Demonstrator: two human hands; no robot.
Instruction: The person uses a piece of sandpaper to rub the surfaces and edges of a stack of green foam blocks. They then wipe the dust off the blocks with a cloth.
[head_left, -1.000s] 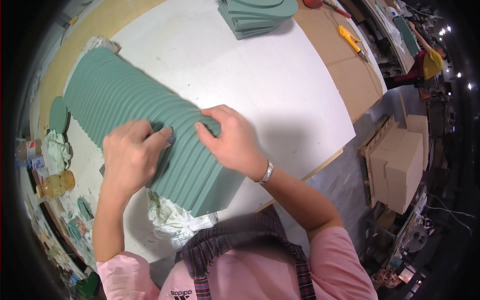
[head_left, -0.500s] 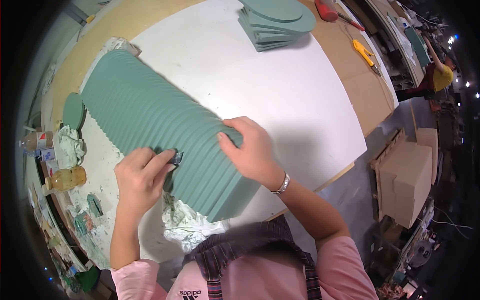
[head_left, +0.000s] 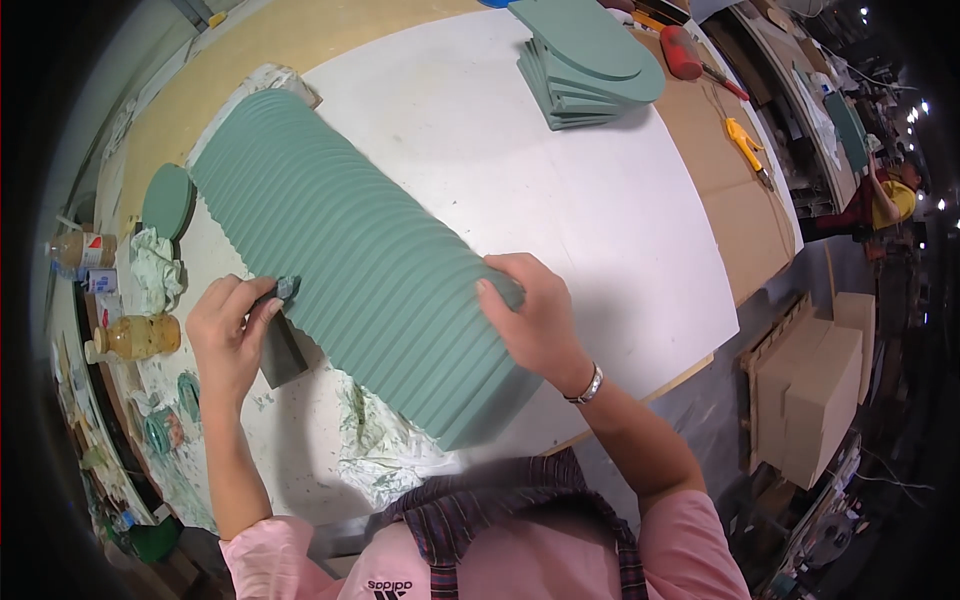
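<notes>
Green rounded boards stand packed side by side in a long ridged row (head_left: 340, 240) that slants across the table. At the row's left edge, my left hand (head_left: 222, 325) pinches a small dark blue-grey piece (head_left: 286, 289), too small to name, against the boards. My right hand (head_left: 540, 318) grips the near right end of the row, thumb on top and fingers curled over the far side. Just below my left hand a dark grey block (head_left: 284, 360) lies beside the row. A crumpled, stained white cloth (head_left: 375, 440) lies near the row's front end.
Several green panels (head_left: 595, 75) are stacked at the back. A red mallet (head_left: 683, 55) and yellow air gun (head_left: 743, 145) lie farther right. On the left are a green disc (head_left: 167, 203), a rag (head_left: 155, 275) and a bottle (head_left: 140, 337). Cardboard boxes (head_left: 808, 385) stand on the floor.
My left hand has slid across the ridges to the row's left edge, the small dark piece still in its fingers. My right hand keeps its hold. The whole view has shifted slightly.
</notes>
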